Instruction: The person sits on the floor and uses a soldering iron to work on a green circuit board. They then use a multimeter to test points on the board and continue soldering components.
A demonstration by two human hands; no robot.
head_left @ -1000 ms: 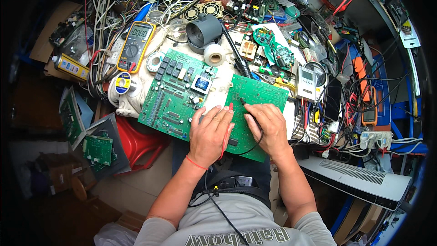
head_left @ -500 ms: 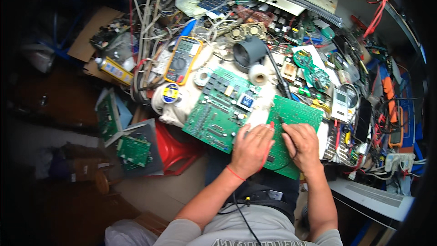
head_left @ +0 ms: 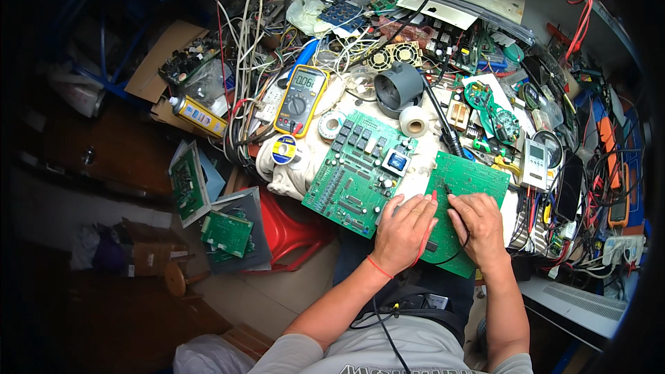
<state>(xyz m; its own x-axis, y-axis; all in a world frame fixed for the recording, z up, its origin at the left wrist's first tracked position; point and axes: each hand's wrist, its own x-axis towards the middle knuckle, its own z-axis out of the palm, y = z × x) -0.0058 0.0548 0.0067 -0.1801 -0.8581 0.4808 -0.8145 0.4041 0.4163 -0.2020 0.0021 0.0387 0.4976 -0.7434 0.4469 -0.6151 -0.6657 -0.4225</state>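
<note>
A green circuit board lies solder side up at the bench's near edge, under both hands. My left hand is closed on a red test probe, whose tip end shows past the fingers over the board. Beside it my right hand pinches a black test probe pointing away from me; its cable curves below the hand. Whether the tips touch the board I cannot tell. To the left sits another green circuit board, component side up. Beyond it lies a yellow multimeter with its display lit.
Behind the boards stand a grey round holder, a white roll and a solder spool. Cables and electronic parts crowd the back and right. A red stool and more boards are at the left, below the bench.
The whole view has shifted, so the bench and hands appear farther right and slightly lower. Both hands keep nearly the same pose over the board.
</note>
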